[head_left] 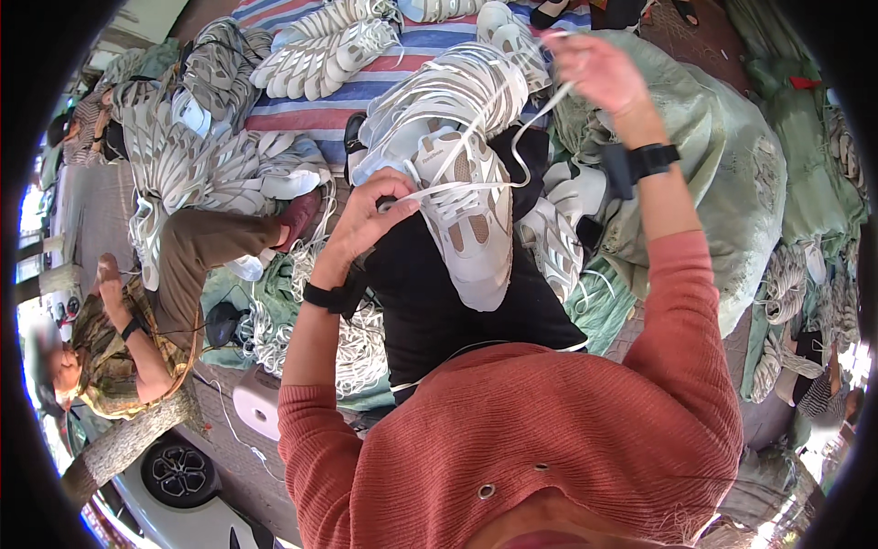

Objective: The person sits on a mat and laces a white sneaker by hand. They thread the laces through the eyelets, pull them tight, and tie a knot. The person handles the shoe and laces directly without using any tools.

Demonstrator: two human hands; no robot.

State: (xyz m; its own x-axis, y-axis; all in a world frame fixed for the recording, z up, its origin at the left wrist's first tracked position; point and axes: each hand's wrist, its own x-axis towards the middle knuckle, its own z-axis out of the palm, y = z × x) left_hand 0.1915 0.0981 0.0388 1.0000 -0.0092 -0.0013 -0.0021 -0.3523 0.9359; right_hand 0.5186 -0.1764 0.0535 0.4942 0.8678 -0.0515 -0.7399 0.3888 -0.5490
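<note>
A white and beige sneaker (471, 242) rests on my lap with its toe pointing toward me. White shoelace (468, 187) runs through its lower eyelets, and loose lengths rise from it. My left hand (373, 215) is closed beside the shoe's opening, pinching a stretch of lace between thumb and fingers. Raised to the upper right, my right hand (604, 75) grips the other part of the lace, which hangs in a curve down to the shoe. The exact hold of the right fingertips is slightly blurred.
Rows of sneakers (320, 59) lie on a striped sheet (293, 119) ahead. A large pale sack (722, 174) stands at my right. Bundled white laces (361, 352) lie by my left side. Another person (137, 357) sits at the left, near a parked car (183, 494).
</note>
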